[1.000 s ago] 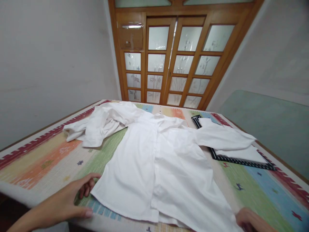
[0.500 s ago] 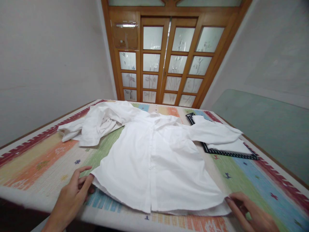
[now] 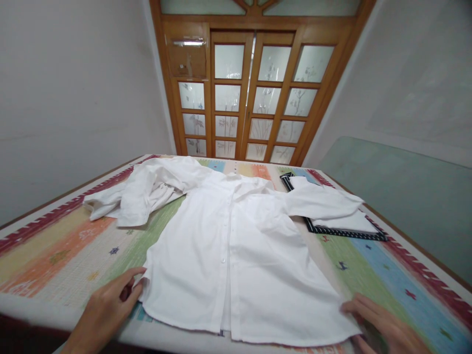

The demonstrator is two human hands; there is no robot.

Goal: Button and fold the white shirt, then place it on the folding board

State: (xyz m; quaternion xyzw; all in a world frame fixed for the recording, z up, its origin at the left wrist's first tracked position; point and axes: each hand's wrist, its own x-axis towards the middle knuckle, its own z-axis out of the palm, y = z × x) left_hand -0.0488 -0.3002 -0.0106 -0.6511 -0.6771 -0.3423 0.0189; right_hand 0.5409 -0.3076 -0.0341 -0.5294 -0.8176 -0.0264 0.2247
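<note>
A white button-up shirt (image 3: 265,275) lies face up on a table, its hem toward me and its collar at the far side. Below the buttons the front placket gapes slightly. My left hand (image 3: 110,305) pinches the shirt's left edge near the hem, fingers curled. At the opposite bottom corner, my right hand (image 3: 379,324) grips the hem between fingers and thumb; the thumb is partly hidden. One sleeve is bunched at the left, while the other stretches right over folded clothes (image 3: 342,223), white on top of black with white marks.
A striped, colourful cloth (image 3: 121,255) covers the table. Pale walls rise on both sides, and a wooden door with glass panes (image 3: 236,93) stands beyond the far edge. A greenish panel (image 3: 398,187) is at the right.
The shirt's hem has come nearer to me and spread flatter, and the front opening has widened near the bottom. My left hand has shifted slightly down along the shirt's edge.
</note>
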